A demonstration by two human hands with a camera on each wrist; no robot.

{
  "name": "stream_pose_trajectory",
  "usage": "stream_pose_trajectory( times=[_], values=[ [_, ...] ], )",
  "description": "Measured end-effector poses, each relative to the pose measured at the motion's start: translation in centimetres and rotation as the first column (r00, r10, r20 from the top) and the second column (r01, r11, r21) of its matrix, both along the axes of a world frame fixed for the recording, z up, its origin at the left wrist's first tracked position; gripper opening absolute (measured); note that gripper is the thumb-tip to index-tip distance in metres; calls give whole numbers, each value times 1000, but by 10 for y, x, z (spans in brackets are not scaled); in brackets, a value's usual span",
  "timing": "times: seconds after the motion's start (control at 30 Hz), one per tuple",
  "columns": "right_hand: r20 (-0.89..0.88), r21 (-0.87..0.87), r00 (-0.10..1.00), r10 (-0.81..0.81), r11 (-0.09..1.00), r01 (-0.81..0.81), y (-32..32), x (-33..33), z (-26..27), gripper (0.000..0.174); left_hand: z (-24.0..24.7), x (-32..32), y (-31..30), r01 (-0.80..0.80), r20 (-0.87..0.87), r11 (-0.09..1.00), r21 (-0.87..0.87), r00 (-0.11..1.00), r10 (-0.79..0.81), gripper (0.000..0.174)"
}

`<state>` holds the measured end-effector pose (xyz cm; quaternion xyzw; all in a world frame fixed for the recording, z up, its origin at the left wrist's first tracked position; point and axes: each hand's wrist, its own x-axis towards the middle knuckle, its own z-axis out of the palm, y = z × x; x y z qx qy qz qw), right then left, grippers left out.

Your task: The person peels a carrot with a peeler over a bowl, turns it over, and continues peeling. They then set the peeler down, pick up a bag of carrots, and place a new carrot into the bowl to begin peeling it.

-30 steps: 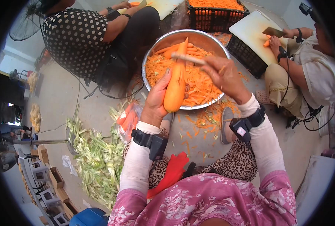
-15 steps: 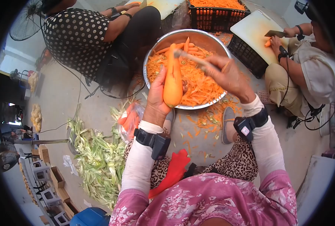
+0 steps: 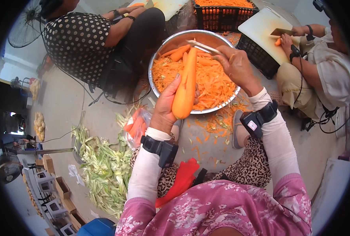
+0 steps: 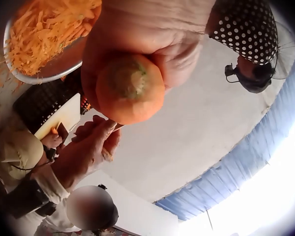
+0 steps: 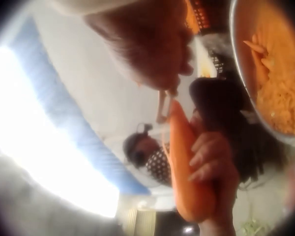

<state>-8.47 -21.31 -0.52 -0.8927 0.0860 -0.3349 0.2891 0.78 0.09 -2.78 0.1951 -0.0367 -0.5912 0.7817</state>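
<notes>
A large carrot [image 3: 185, 90], its thick end toward me, lies in my left hand [image 3: 164, 108], the fingers wrapped round its side. In the left wrist view its blunt end [image 4: 130, 91] shows a greenish crown. My right hand [image 3: 242, 70] grips a slim peeler [image 3: 205, 48] near the carrot's thin tip. A thin strip hangs along the carrot [image 5: 184, 162] in the right wrist view. Beneath both hands stands a metal bowl [image 3: 151, 76] full of orange peelings [image 3: 218, 86], with several whole carrots [image 3: 179, 53] at its far side.
Bagged carrots [image 3: 135, 125] and a heap of pale green husks [image 3: 104, 165] lie on the floor at left. A black crate [image 3: 222, 19] of carrots stands behind the bowl. At right a person cuts on a white board [image 3: 261, 33]; another person [image 3: 78, 47] sits at left.
My right hand has moved the peeler from across the carrot's upper part to beyond its tip. The carrot has shifted slightly, its tip now leaning right.
</notes>
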Motion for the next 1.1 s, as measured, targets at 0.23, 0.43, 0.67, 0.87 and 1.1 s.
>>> stream_pose_trajectory(
  times=[0.23, 0.43, 0.67, 0.87, 1.1],
  values=[
    [-147, 260, 984, -101, 956, 136, -7, -4, 0, 18, 8, -1, -1, -41, 179, 997, 62, 983, 30, 44],
    [-136, 411, 923, 359, 868, -277, 29, -24, 22, 23, 0, 7, 2, -181, 145, 975, 129, 976, 162, 43],
    [-119, 356, 860, 496, 830, -430, 48, -33, 20, 19, 5, 7, 2, -235, 30, 959, 158, 972, 233, 45],
    [-4, 43, 988, 155, 987, -155, 15, -9, 6, 16, 6, -2, 2, -101, 97, 981, 165, 992, 86, 43],
    [-283, -60, 930, -236, 972, 228, -17, -1, -17, 19, 7, -5, -1, -70, 209, 986, 149, 977, 38, 41]
  ],
)
